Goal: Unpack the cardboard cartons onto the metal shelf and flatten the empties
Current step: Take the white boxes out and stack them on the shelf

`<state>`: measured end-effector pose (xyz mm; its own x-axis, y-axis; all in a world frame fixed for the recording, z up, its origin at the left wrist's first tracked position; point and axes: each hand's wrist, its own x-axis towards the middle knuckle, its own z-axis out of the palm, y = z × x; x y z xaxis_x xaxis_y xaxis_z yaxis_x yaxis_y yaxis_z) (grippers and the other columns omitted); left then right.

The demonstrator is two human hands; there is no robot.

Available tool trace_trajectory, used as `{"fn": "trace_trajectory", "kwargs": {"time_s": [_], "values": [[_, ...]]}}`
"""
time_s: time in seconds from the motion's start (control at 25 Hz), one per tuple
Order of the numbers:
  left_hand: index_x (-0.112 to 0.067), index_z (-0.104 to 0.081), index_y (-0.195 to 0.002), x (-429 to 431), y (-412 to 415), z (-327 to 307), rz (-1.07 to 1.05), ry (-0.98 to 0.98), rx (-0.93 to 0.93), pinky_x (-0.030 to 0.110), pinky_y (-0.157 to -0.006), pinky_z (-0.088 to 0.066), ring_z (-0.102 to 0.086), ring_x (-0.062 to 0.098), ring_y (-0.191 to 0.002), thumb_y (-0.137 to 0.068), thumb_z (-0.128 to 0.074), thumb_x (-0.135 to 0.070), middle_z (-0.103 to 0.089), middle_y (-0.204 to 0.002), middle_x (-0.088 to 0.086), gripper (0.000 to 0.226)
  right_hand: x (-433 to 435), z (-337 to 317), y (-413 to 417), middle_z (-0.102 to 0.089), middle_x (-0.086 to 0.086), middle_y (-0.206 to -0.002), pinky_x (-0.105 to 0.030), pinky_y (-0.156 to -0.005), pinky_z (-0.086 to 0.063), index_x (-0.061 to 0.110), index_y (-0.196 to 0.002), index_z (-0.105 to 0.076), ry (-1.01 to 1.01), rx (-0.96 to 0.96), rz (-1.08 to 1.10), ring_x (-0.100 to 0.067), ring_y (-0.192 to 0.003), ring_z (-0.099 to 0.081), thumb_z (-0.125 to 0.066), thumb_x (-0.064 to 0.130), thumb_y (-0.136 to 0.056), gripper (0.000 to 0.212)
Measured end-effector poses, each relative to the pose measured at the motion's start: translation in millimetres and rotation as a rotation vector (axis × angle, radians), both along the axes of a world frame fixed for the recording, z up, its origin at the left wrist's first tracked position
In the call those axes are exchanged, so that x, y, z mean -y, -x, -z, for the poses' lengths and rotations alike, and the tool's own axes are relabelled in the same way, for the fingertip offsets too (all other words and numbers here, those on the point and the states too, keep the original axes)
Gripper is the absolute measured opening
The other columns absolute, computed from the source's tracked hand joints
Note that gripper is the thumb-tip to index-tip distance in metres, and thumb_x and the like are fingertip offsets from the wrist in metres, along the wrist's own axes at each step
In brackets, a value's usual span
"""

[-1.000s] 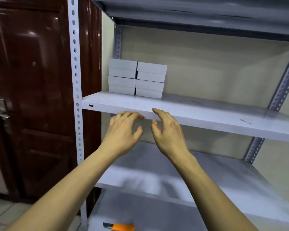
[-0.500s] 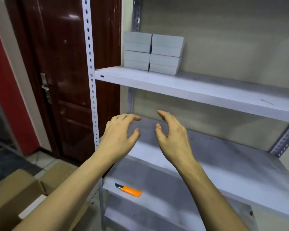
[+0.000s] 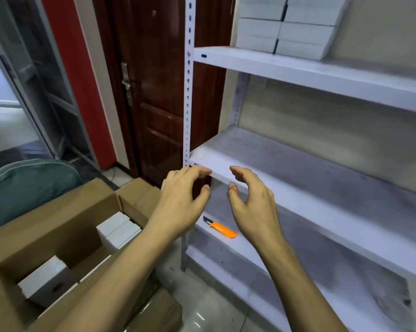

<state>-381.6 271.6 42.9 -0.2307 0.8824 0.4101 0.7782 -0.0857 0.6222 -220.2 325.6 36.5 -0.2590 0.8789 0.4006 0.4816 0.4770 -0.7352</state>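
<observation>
We judge ourselves to be between loads in the unpacking. Both hands are empty, and a stack of boxes (image 3: 283, 27) already sits on the top board of the shelf (image 3: 298, 75), at 1 o'clock in our view. The open carton (image 3: 58, 226) stands on the floor at 8 o'clock. White boxes (image 3: 118, 230) show inside it near its far wall, and another box (image 3: 44, 281) lies nearer to us, so there is more to lift out. Flattening looks a long way off.

The next move calls for a turn toward 8 o'clock and a reach down into the carton. We would take a box by its sides and carry it up to 1 o'clock, setting it just beside the stack. The boxes look light and stiff, so a plain two-handed hold should do. The flaps stand up around the opening, and we would want to come in over them.

Our left hand (image 3: 180, 202) hovers at centre, palm down, with the fingers loosely curled and the thumb held apart. It grips nothing. Our right hand (image 3: 252, 204) mirrors it just beside, at 3 o'clock of the left, and is equally empty. Both forearms reach forward from 6 o'clock, in front of the middle board's edge. An orange knife (image 3: 222, 230) lies on the lower board, showing between the wrists, and neither hand touches it.
</observation>
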Motion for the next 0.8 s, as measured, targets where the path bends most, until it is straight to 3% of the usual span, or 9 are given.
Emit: {"fn": "trace_trajectory", "kwargs": {"time_s": [0.32,0.56,0.68,0.8], "values": [[-0.034,-0.058,-0.127,53,55,30,-0.153,0.101,0.007,0.027,-0.095,-0.035,-0.046,0.008,-0.119,-0.097,-0.056,-0.029,-0.059,-0.121,-0.016,0.030,31,24,61,-0.061,0.014,-0.131,-0.039,-0.099,-0.053,0.031,-0.136,-0.057,0.091,0.013,-0.139,-0.004,-0.122,-0.055,-0.056,0.022,-0.099,0.038],[-0.034,-0.060,-0.126,102,115,45,-0.252,0.172,0.105,0.021,-0.088,-0.035,-0.044,0.004,-0.119,-0.098,-0.055,-0.028,-0.060,-0.123,-0.017,0.029,57,34,117,-0.062,0.010,-0.131,-0.032,-0.104,-0.048,0.028,-0.137,-0.058,0.174,0.059,-0.213,-0.005,-0.122,-0.055,-0.056,0.022,-0.101,0.037],[-0.034,-0.061,-0.122,121,145,57,-0.313,0.188,0.129,0.013,-0.078,-0.033,-0.047,0.006,-0.110,-0.098,-0.056,-0.025,-0.061,-0.114,-0.018,0.026,64,44,144,-0.062,0.010,-0.134,-0.036,-0.106,-0.048,0.028,-0.137,-0.058,0.201,0.071,-0.254,-0.007,-0.125,-0.054,-0.056,0.022,-0.101,0.037],[-0.035,-0.061,-0.122,136,162,68,-0.356,0.214,0.136,0.016,-0.080,-0.034,-0.045,0.007,-0.111,-0.098,-0.055,-0.023,-0.061,-0.116,-0.019,0.028,69,55,165,-0.063,0.011,-0.134,-0.036,-0.105,-0.049,0.028,-0.136,-0.059,0.227,0.069,-0.287,-0.006,-0.124,-0.055,-0.056,0.022,-0.100,0.037]]}}
